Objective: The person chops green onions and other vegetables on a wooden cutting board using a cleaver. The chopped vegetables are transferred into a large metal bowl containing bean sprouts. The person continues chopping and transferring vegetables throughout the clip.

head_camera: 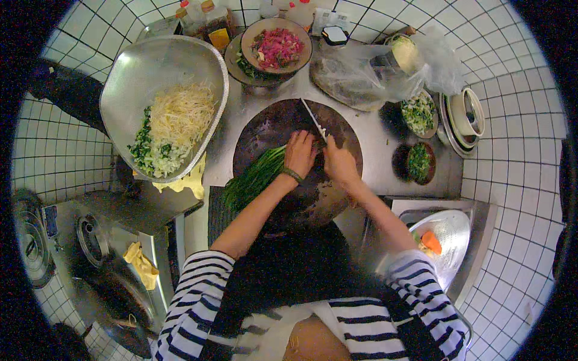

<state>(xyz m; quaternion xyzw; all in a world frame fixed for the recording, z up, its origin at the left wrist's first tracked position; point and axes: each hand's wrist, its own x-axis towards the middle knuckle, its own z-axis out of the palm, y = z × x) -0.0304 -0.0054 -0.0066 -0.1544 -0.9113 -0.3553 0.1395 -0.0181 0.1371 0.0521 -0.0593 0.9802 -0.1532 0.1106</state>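
Observation:
My left hand [299, 155], with a green band at the wrist, presses on a bunch of long, thin green scallions or chives [255, 178]. Their leaves spread toward the lower left, past the edge of a round dark chopping board [262, 124]. Just to the right, my right hand [338, 161] grips a kitchen knife [310, 113]. Its blade points away from me and stands edge-down at the bunch's pale end. Small white bits cling to the blade. The handle is hidden in my fist, and the cut ends are partly covered by my left fingers.
A large mesh strainer [149, 58] holds bean sprouts and chopped greens at left. Behind the board stands a bowl [248, 45] of pink chopped food. Right are a plastic bag [352, 67], bowls of chopped greens [419, 162] and a sink colander [454, 234]. A wok [117, 293] sits lower left.

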